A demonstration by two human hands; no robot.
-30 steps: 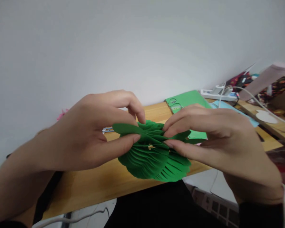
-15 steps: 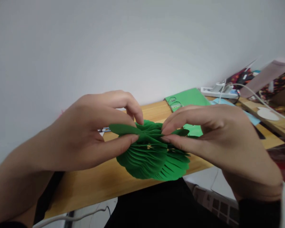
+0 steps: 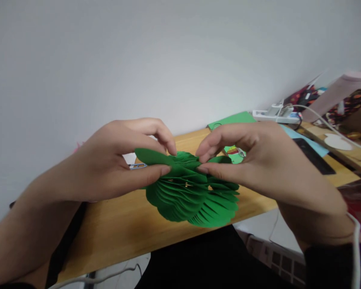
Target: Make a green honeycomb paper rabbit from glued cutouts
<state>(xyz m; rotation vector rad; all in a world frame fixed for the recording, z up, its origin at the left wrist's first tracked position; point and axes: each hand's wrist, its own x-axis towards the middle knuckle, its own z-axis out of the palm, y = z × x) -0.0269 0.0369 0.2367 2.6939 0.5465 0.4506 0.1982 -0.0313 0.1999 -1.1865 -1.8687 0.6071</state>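
**Two hands pinch a fanned green paper piece above the table edge**

Head view: the left hand [image 3: 108, 164] and the right hand [image 3: 258, 160] meet at the middle of the picture, both closed in a narrow pinch on the green layered paper piece with rounded, fanned-out leaves [image 3: 192, 198]; the left thumb lies under a long flat leaf and the forefinger curls down onto the top fold; the right thumb and forefinger grip the same top fold from the other side, fingertips close to those of the left. The paper piece is held in the air over the near edge of the light wooden table [image 3: 117, 228], its leaves hanging down and spreading like a half rosette; a small yellowish spot shows between the layers. Behind the right hand a flat green paper sheet [image 3: 236, 118] lies on the table; further right are a white power strip [image 3: 276, 116] with a white cable [image 3: 327, 125], a white round paper cut-out [image 3: 337, 141] and a pale pink sheet [image 3: 341, 91]; a plain grey-white wall [image 3: 168, 60] fills the upper part; a black garment [image 3: 216, 261] shows below the table edge.
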